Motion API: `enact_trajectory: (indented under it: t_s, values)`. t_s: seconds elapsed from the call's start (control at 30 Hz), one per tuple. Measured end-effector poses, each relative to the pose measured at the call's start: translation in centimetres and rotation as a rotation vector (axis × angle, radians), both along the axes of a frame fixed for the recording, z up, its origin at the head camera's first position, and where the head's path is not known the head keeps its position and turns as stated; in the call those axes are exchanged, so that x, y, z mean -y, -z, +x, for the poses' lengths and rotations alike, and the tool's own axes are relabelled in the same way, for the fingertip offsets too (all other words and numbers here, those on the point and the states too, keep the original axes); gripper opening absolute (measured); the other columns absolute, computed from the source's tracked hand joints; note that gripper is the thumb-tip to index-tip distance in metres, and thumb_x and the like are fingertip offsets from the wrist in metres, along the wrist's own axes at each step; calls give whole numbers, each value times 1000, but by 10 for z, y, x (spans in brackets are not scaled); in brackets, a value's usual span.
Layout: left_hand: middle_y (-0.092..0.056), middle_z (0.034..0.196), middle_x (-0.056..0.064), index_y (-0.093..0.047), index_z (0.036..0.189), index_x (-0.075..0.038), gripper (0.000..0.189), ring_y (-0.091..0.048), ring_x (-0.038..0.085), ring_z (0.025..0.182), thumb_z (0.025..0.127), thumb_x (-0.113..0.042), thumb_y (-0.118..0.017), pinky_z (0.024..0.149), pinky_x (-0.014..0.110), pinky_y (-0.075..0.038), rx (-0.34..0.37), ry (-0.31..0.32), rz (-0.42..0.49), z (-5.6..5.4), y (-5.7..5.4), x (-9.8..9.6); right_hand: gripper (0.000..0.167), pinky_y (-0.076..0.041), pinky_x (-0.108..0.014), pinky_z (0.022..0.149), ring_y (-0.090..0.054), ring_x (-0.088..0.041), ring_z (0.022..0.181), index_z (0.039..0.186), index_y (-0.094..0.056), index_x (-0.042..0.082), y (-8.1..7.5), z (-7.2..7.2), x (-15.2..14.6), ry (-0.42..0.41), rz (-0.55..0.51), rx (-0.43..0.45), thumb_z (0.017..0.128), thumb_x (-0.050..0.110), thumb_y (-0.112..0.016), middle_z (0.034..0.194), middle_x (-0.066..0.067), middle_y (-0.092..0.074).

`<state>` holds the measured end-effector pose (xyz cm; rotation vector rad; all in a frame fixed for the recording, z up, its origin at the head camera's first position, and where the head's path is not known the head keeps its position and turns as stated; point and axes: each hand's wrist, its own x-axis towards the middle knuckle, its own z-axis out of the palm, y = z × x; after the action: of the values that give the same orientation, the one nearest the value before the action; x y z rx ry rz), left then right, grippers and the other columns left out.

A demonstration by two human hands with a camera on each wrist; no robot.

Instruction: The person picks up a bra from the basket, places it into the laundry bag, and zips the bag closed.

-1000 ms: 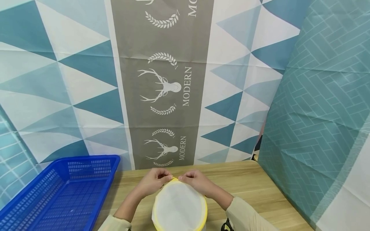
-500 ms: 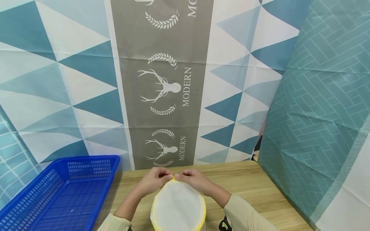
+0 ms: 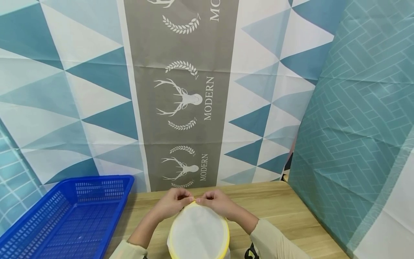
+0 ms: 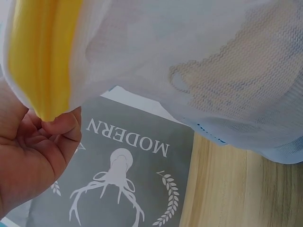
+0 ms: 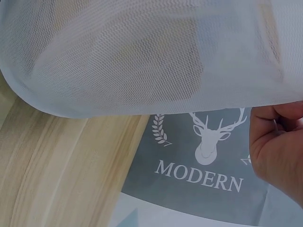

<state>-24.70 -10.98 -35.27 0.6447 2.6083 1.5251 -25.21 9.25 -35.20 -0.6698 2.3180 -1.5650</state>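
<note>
A round white mesh laundry bag (image 3: 198, 230) with yellow edging stands upright between the two hands, close to the person. My left hand (image 3: 171, 203) pinches the yellow edge at its far top point. Right beside it, my right hand (image 3: 218, 204) pinches the same edge, and the thumbs almost meet. The left wrist view shows the yellow edging (image 4: 45, 56) ending at the fingertips, while a tan patch (image 4: 222, 75) shows through the mesh. From the right wrist, the mesh side (image 5: 118, 61) hangs over the wooden table, and the right fingertips are partly hidden behind the bag.
A blue perforated plastic basket (image 3: 127, 196) stands on the left of the wooden table (image 3: 265, 196). Behind it hangs a patterned cloth (image 3: 181, 126) with deer heads and triangles. A teal cloth (image 3: 355, 126) closes off the right side.
The right hand has shifted slightly left, closer to the left hand along the yellow edge. The bag has moved slightly left with it. The left hand has stayed nearly still.
</note>
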Motion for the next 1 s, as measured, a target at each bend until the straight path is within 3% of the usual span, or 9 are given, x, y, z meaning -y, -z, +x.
enact_trajectory:
  t_s: [1.0]
  values:
    - [-59,73,0,-66,92,-1,20,-48,8,60,92,-19,-58,52,22,-43,11,5,8,0,3,1,33,-44,-22,48,-52,-7,53,88,-67,-2,4,1,-3,1,-20,11,93,29,-57,67,3,-59]
